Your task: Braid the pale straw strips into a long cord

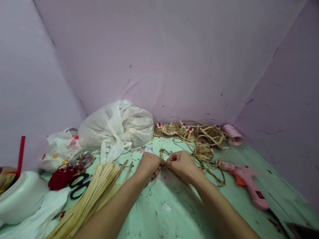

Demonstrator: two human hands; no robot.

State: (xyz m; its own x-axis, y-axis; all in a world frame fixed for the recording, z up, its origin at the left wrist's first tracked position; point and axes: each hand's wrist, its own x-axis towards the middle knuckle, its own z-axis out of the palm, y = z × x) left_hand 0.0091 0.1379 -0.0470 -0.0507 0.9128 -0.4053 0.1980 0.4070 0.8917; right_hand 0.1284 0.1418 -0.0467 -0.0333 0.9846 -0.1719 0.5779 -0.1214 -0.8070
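Observation:
My left hand (149, 165) and my right hand (181, 164) meet in the middle of the green table (163, 217), fingers pinched together. Between them runs a thin strand of jute twine (164, 154) that loops up just behind the fingertips. Both hands are closed on this twine. The strand trails to the right into a loose tangle of twine and coiled jute pieces (199, 136) with small red and white beads. A bundle of pale thin sticks (83, 205) lies just left of my left forearm.
A pink glue gun (246, 180) lies right of my right hand. Black scissors (79, 184), a red tuft (60, 178) and a bead container (81, 159) sit at left, with white plastic bags (115, 129) behind. A pink spool (233, 134) stands by the wall.

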